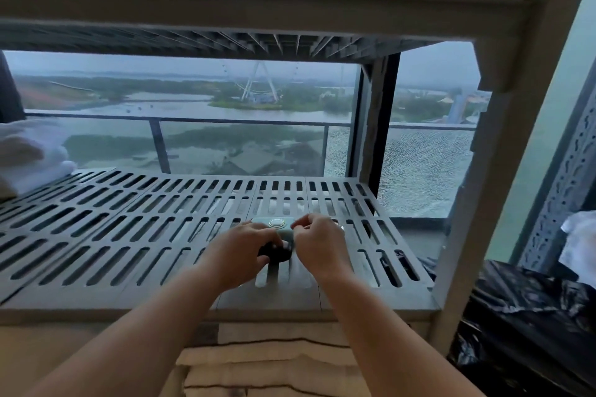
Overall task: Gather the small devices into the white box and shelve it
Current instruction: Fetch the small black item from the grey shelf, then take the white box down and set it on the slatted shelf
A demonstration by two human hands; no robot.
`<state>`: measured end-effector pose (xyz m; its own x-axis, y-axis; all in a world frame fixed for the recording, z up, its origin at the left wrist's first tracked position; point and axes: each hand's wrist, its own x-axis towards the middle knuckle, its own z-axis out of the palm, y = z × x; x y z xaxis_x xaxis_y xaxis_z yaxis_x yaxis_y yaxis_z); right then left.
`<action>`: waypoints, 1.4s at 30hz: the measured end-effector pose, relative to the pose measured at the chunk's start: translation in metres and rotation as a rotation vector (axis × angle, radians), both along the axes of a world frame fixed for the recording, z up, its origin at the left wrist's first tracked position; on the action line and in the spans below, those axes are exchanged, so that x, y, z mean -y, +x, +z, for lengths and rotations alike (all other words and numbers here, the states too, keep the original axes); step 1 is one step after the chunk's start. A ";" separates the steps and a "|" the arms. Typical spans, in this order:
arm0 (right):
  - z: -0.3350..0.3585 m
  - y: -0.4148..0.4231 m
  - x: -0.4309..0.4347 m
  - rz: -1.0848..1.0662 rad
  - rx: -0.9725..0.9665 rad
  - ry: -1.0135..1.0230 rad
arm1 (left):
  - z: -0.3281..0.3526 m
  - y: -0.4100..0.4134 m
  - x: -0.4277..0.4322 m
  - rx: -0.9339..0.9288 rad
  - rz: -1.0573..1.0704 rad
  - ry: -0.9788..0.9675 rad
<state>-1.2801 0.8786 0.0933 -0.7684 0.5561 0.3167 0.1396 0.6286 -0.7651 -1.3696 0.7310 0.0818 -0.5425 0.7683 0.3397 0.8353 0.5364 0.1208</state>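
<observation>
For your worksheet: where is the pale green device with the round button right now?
In the head view, the pale green device lies on the slotted shelf, right of centre, just beyond both hands, with a black device under the left hand in front of it.

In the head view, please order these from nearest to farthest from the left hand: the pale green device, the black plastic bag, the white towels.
From the left hand:
1. Pale green device, just ahead of the hand, on the slatted shelf.
2. White towels, far left, at the shelf's back edge.
3. Black plastic bag, far right, beside the rack.

Slatted grey shelving [129, 219] before rain-streaked window [193, 138]
</observation>
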 end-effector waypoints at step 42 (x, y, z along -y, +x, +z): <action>0.039 -0.042 0.329 0.489 -0.189 0.295 | 0.043 0.038 0.329 0.083 1.036 0.258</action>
<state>-1.3223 0.5496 0.1327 -0.8281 0.0201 0.5602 -0.3412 0.7749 -0.5322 -1.3316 0.4020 0.1244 -0.9183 -0.1693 0.3579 -0.0282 0.9296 0.3674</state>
